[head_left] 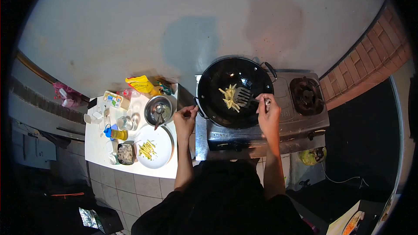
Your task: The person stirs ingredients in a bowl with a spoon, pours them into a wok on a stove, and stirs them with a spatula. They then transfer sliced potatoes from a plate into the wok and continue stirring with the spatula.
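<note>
A black wok (pixel 226 72) sits on the left burner of a steel two-burner stove (pixel 300 119). Pale yellow potato strips (pixel 229 97) lie in its middle. My right hand (pixel 268 112) grips the handle of a slotted spatula (pixel 243 96), whose head rests among the strips. My left hand (pixel 186 119) is closed on the wok's near-left handle at its rim.
A white table (pixel 98 146) stands left of the stove with a white plate (pixel 162 156) of more strips, a steel bowl (pixel 158 109) holding a utensil, a yellow bottle (pixel 116 134), a yellow packet (pixel 140 84) and small containers. The right burner (pixel 306 95) is bare. A brick wall runs on the right.
</note>
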Demonstrator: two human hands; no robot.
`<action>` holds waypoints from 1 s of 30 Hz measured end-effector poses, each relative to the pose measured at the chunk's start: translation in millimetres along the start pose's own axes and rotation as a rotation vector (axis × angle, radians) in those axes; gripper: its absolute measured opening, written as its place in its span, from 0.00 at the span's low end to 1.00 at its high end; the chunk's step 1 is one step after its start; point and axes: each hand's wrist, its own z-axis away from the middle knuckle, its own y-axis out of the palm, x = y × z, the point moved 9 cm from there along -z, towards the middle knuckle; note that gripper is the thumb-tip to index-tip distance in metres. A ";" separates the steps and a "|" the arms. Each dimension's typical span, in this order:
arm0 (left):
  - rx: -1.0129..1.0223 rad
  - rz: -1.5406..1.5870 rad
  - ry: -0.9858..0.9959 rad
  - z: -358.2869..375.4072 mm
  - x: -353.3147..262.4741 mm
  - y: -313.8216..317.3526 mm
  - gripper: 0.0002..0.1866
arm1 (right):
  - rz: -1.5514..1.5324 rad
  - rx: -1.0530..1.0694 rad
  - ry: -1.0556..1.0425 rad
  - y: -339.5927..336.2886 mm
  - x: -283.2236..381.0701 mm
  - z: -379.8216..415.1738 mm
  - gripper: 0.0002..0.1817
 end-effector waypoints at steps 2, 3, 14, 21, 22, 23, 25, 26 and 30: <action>-0.006 -0.018 0.023 -0.5 -2.3 0.2 0.15 | -0.003 -0.001 0.021 -3.5 2.3 0.8 0.02; -0.005 -0.013 0.025 -0.8 -0.5 0.7 0.15 | -0.007 0.001 0.045 -4.6 1.2 1.3 0.02; 0.009 0.039 0.003 0.1 2.5 2.7 0.17 | -0.011 0.043 0.049 10.4 -8.3 -0.5 0.01; 0.014 0.004 0.011 1.6 -1.9 0.3 0.17 | -0.049 0.056 0.042 13.7 -4.9 0.2 0.01; 0.016 0.015 0.014 1.2 -1.3 0.9 0.17 | 0.031 0.041 -0.040 13.5 -0.1 -1.0 0.01; 0.015 0.016 0.015 1.2 -1.0 1.1 0.17 | 0.032 0.041 -0.041 13.8 -1.5 -1.6 0.01; 0.016 0.007 0.030 1.2 -1.9 1.0 0.17 | 0.058 0.053 -0.065 17.2 3.1 -2.7 0.00; 0.018 0.007 0.032 1.1 -1.0 1.5 0.17 | 0.058 0.050 -0.064 17.6 4.3 -2.6 0.00; 0.017 0.034 0.035 0.6 -1.2 1.9 0.17 | -0.145 0.089 0.019 23.4 5.2 -2.2 0.01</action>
